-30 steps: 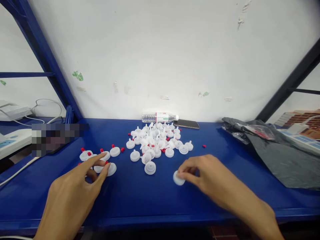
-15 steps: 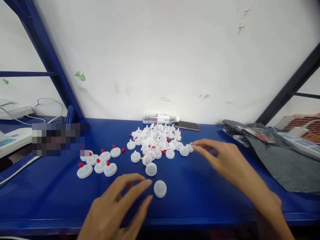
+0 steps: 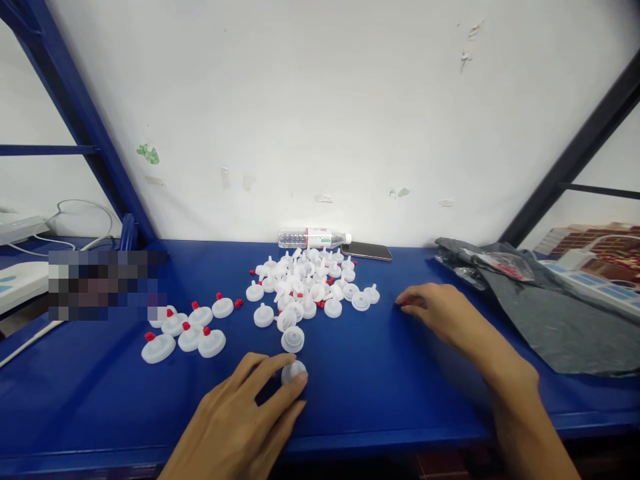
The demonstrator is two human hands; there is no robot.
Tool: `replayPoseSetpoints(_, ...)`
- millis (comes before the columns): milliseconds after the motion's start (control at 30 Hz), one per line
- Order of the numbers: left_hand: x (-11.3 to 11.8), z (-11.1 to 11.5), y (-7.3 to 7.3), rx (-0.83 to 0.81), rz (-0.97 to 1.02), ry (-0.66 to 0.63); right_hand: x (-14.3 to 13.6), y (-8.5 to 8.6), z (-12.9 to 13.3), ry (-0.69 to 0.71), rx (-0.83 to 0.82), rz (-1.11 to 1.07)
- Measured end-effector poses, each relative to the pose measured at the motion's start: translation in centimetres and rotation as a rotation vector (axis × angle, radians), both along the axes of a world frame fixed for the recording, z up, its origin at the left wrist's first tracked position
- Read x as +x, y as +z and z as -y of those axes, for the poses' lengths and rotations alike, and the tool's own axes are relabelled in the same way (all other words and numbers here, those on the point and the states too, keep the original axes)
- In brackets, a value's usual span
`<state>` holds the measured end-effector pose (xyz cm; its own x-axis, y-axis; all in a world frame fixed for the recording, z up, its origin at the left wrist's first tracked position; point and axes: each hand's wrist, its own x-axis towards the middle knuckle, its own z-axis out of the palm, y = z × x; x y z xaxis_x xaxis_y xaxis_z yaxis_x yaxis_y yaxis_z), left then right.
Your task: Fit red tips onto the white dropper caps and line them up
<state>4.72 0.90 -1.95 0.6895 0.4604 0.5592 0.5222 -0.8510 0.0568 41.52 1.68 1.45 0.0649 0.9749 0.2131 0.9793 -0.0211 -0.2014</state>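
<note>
Close to the front of the blue table (image 3: 350, 393), my left hand (image 3: 245, 407) has its fingers closed around a round white spout cap (image 3: 293, 372), partly covered by them. My right hand (image 3: 427, 307) rests low over the table, right of the pile, with thumb and forefinger pinched. What is between those fingertips, if anything, is too small to make out. Nearest to it stands a white cap with its spout up (image 3: 371, 294). A pile of white spout caps (image 3: 305, 270) with small red plugs among them fills the middle. Another cap (image 3: 293, 339) lies just beyond my left hand.
Several white caps with red plugs on their spouts (image 3: 201, 315) are grouped at left. Against the wall lie a water bottle (image 3: 313, 238) and a phone (image 3: 367, 251). A grey plastic bag (image 3: 540, 313) covers the right side; a power strip (image 3: 23, 283) is at far left.
My left hand has closed on the front cap. My right hand has drawn away to the right from the cap at the pile's edge, which now stands spout up. The view has shifted slightly.
</note>
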Motion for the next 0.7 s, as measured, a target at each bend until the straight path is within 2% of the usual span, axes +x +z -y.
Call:
replayPoseSetpoints(133, -0.3, -0.5, -0.3, -0.058, 0.136, -0.056, -1.1, 1.3, 0.1, -0.002, -0.020, -0.128)
replayPoseSetpoints(233, -0.3, -0.4, -0.1, -0.183, 0.167, -0.051, -2.8, 2.2, 0.6, 0.047, 0.012, -0.362)
replayPoseSetpoints(333, -0.3, -0.2, 0.0, -0.363, 0.187, -0.004, -5.9, 3.3, 1.4, 0.147, 0.022, -0.573)
replayPoseSetpoints(433, -0.3, -0.1, -0.2, -0.463, 0.215, 0.025, -9.6, 4.1, 2.3, 0.275, -0.001, -0.668)
replayPoseSetpoints(600, -0.2, -0.2, -0.1, -0.511, 0.265, 0.038, -14.2, 3.2, 3.1, 0.529, -0.014, -0.730)
replayPoseSetpoints(700, -0.1, -0.3, 0.1, -0.500, 0.286, 0.049, -15.4, 2.2, 3.0, 0.575, -0.014, -0.736)
